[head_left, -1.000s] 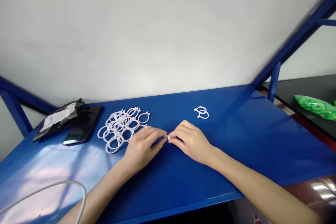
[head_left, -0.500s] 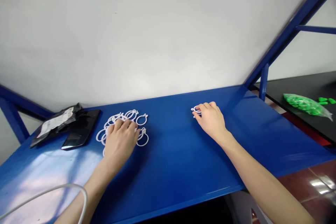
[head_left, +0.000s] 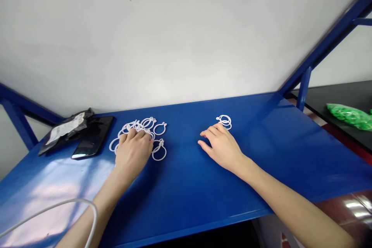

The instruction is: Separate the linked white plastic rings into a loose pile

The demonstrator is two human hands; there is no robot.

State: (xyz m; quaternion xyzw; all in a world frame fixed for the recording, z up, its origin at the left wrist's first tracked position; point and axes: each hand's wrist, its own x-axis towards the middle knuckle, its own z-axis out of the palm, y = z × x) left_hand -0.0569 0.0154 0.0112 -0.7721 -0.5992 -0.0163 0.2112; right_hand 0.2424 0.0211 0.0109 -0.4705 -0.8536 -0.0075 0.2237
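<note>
The left hand (head_left: 134, 151) was laid over the ring pile (head_left: 140, 126) on the table (head_left: 186, 193), its fingertips hidden, so whether any ring was gripped could not be told. The right hand (head_left: 223, 145) was held half open, thumb and fingers parted on nothing, just nearer than the few rings (head_left: 226, 122) placed well apart from the pile.
</note>
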